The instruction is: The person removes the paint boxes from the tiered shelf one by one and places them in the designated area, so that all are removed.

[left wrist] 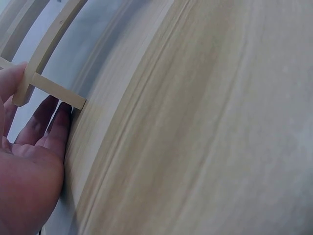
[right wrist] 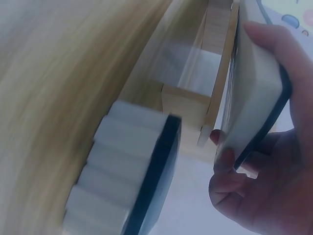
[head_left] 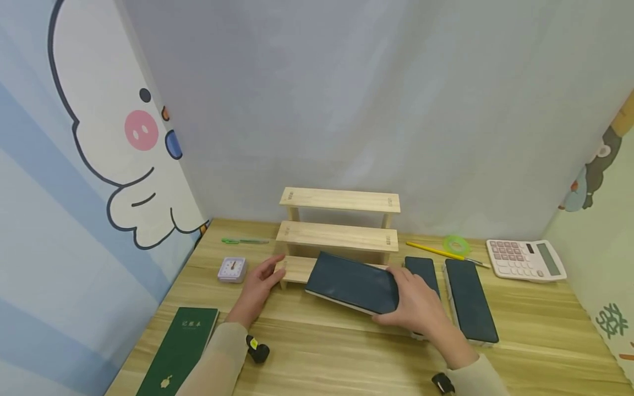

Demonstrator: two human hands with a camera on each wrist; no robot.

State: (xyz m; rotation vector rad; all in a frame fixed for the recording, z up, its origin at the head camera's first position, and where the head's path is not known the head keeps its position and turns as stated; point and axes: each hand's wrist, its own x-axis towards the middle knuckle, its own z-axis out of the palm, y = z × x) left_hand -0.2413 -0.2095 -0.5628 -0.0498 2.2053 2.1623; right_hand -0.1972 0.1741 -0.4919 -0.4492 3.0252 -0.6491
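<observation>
My right hand [head_left: 415, 301] grips the right end of a flat oblong block [head_left: 354, 281] with a dark blue top and smooth white sides; its exact kind is unclear. The block lies slanted over the lowest step of a three-tier wooden stand [head_left: 337, 235], its near edge jutting past the front. In the right wrist view, thumb and fingers [right wrist: 281, 41] clasp its white edge. My left hand [head_left: 258, 287] holds the left end of that lowest step; the left wrist view has its fingers [left wrist: 57, 125] by the step's leg [left wrist: 58, 91].
Two similar dark-topped blocks [head_left: 470, 300] lie right of the stand. Behind them are a yellow brush [head_left: 436, 250], green tape [head_left: 456, 245] and a calculator [head_left: 526, 259]. A small clock [head_left: 231, 269], green pen [head_left: 245, 241] and green account book [head_left: 180, 346] lie on the left. A wall stands behind.
</observation>
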